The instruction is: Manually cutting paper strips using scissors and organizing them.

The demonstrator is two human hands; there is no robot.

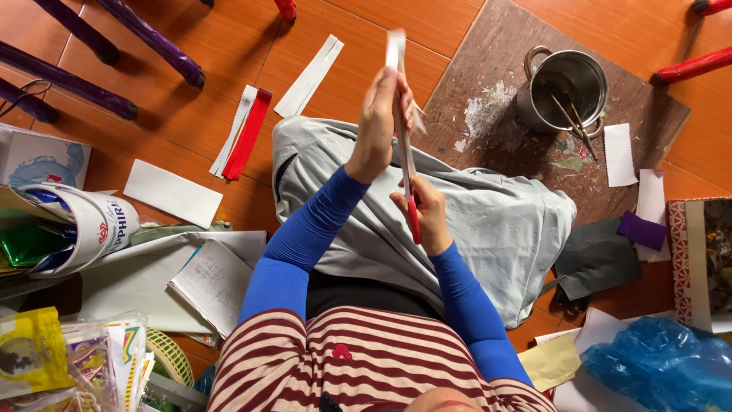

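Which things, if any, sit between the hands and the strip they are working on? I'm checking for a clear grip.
Nothing visible does. The left hand already grips the upper part of the white-and-red paper strip, and the right hand holds its lower red end. The strip is raised above the grey cloth on the lap.

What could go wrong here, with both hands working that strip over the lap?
The left hand pinches the white paper strip beside the red-handled tool that the right hand grips; a slip might nick the fingers. Cut scraps could drop among the loose papers on the floor.
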